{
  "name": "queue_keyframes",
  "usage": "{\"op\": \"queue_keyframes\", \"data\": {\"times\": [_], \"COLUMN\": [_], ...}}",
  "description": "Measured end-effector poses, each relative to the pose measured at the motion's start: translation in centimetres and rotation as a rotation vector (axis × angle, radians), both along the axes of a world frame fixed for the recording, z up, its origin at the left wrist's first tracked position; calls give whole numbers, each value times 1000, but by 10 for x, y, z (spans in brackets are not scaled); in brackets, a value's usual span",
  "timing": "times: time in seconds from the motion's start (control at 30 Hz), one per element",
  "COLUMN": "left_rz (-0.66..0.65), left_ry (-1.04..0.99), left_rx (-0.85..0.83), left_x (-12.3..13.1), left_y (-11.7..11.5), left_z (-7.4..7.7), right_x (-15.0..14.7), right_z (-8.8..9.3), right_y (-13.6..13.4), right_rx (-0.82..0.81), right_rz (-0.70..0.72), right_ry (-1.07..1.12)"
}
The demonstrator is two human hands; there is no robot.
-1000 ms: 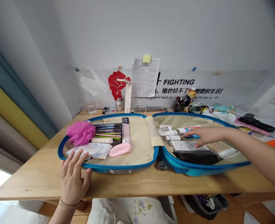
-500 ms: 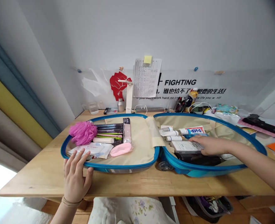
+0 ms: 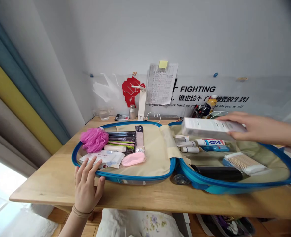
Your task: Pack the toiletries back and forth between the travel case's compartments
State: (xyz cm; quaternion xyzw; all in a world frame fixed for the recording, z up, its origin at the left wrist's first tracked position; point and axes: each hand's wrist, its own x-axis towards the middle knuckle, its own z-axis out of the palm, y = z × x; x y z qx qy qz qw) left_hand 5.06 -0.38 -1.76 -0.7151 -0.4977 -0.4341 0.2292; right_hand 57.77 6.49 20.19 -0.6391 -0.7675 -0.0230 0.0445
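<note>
An open blue suitcase [image 3: 172,164] lies spread on the wooden desk. My right hand [image 3: 249,126] grips a white box [image 3: 207,125] and holds it above the right half. Below it are a toothpaste box [image 3: 211,142], small white bottles [image 3: 190,149], a pack of cotton swabs [image 3: 245,162] and a black cylindrical item [image 3: 217,172]. My left hand [image 3: 88,187] rests with fingers spread on the left half's front rim. Beside those fingers lies a white packet [image 3: 106,158]; a pink bath puff [image 3: 94,140], a pink oval item [image 3: 133,159] and slim packaged items sit there too.
A white desk lamp [image 3: 142,103], a small silver bottle [image 3: 132,112] and a clear cup [image 3: 104,114] stand along the wall. A power strip [image 3: 164,118] lies behind the suitcase. Below the desk is a bin [image 3: 234,225] of mixed items.
My right hand has lifted the white box out of the suitcase's right half, up and to the right. The cotton swabs now show. My left hand stays on the rim; the view has shifted slightly.
</note>
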Motion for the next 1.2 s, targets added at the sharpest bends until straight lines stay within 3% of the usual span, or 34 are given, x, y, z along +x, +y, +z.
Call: {"op": "queue_keyframes", "data": {"times": [0.1, 0.17, 0.33, 0.47, 0.6, 0.8, 1.2], "left_rz": [1, 7, 12, 8, 9, 5, 17], "left_ry": [-3, 0, 17, 23, 29, 13, 7], "left_rx": [-3, -8, -9, 0, -3, -17, -17], "left_x": [0, -1, -2, -1, 0, -1, -2], "left_y": [0, 0, 0, -1, -1, -1, 0], "left_z": [-1, -3, -3, -1, 1, -1, -2], "right_x": [-69, -127, -254, -311, -336, -346, -350], "right_z": [17, 15, -26, -59, -77, -89, -97], "right_y": [25, 47, 103, 127, 133, 137, 136], "right_rx": [54, 16, 22, 49, 60, 62, 31], "right_rz": [104, 241, 438, 465, 498, 523, 525], "right_ry": [7, -7, -75, -80, -64, -11, 83]}}
